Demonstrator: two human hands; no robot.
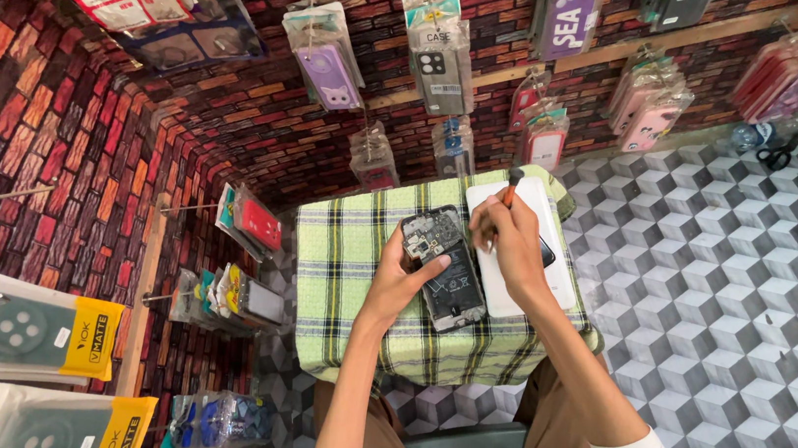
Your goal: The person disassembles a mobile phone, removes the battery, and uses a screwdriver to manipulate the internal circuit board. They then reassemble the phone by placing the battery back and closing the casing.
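Note:
An opened smartphone (444, 268) with its back off, circuit board and battery exposed, lies on a small table covered with a green plaid cloth (340, 267). My left hand (401, 279) grips the phone's left edge. My right hand (508, 240) holds a thin screwdriver (512, 185) with an orange shaft and dark cap, its tip down near the phone's upper right corner. A white rectangular box (541, 234) lies under my right hand, to the right of the phone.
Brick-pattern walls carry wooden rails hung with packaged phone cases (323, 58), several to the left (251, 223) and behind. Scissors (774, 155) lie at the far right on the cube-pattern surface (735, 319). My knees are under the table.

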